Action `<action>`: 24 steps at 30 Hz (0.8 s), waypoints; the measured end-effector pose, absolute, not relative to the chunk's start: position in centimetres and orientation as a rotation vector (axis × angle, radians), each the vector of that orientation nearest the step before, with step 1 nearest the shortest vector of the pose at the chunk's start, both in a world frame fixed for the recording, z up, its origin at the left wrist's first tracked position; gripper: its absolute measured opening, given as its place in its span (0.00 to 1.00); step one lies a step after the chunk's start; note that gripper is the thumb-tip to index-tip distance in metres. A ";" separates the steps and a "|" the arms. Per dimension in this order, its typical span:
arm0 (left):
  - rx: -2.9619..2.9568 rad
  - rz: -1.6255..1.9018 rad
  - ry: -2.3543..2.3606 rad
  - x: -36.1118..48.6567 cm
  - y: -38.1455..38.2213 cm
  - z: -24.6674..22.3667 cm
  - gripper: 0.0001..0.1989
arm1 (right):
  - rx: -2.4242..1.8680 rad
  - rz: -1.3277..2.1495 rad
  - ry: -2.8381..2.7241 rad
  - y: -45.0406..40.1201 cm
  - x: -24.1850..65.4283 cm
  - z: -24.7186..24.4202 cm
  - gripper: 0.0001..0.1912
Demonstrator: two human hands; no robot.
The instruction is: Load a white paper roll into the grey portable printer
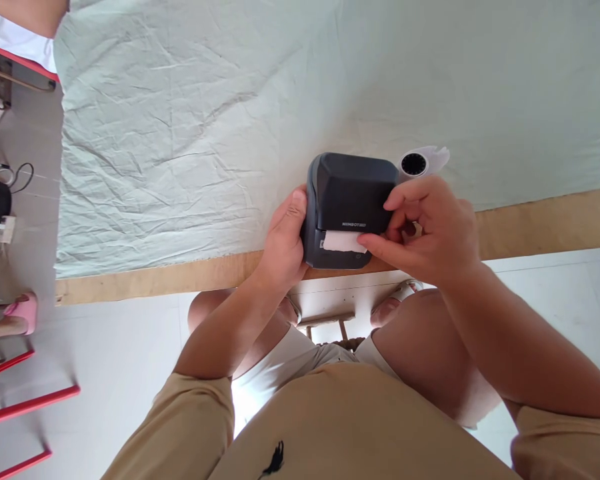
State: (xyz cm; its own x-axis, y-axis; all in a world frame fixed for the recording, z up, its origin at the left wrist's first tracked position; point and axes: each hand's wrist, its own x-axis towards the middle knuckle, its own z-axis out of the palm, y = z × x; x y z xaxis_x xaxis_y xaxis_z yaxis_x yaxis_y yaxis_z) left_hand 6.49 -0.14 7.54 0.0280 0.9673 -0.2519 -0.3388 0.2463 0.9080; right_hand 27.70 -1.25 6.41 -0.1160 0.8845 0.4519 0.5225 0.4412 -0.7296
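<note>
A dark label printer (359, 190) with a domed lid is held at the table's front edge. My left hand (286, 237) grips its left side, thumb along the edge and the other fingers hidden underneath. Out of the front slot comes a short white paper strip (343, 241). My right hand (425, 230) is closed at the printer's right front corner: its thumb presses on the strip's right end, the index finger touches the lid, and the other fingers curl in. Just behind this hand stands a white paper roll (433, 159) with a dark core, its loose end torn.
A wrinkled pale green cloth (190, 133) covers the table, leaving a wooden edge strip (550, 223) bare. Another person's arm (35, 13) shows at the top left. Cables with a white plug (5, 230) and red stool legs (30, 403) are on the left.
</note>
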 end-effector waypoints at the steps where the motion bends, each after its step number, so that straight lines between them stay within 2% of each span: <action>1: 0.746 1.191 1.077 6.5 -0.1 7.6 0.26 | -1.228 0.444 -1.816 -1.2 27.8 6.4 0.18; 5: 0.697 1.169 1.014 6.6 -0.2 7.5 0.23 | -1.183 0.125 -1.769 -1.4 27.3 6.3 0.12; 7: 0.731 1.120 0.964 6.4 -0.3 7.3 0.24 | -1.127 0.101 -1.648 -1.5 26.6 6.4 0.08; 11: 0.850 1.072 0.954 6.0 -0.5 6.9 0.24 | -1.068 0.136 -1.437 -1.0 25.7 6.9 0.08; 14: 0.892 1.067 0.952 5.8 -0.6 6.8 0.29 | -1.094 0.016 -1.612 -0.6 26.0 7.4 0.06; 17: 0.941 1.032 0.968 5.8 -0.7 7.0 0.32 | -1.212 -0.082 -1.889 -0.3 26.6 8.4 0.09; 20: 0.970 1.003 0.973 5.6 -0.7 7.1 0.33 | -1.324 0.011 -2.111 -0.3 27.1 9.5 0.06; 24: 0.964 0.958 0.979 5.4 -0.8 7.3 0.34 | -1.290 0.190 -2.180 -0.8 27.6 10.7 0.12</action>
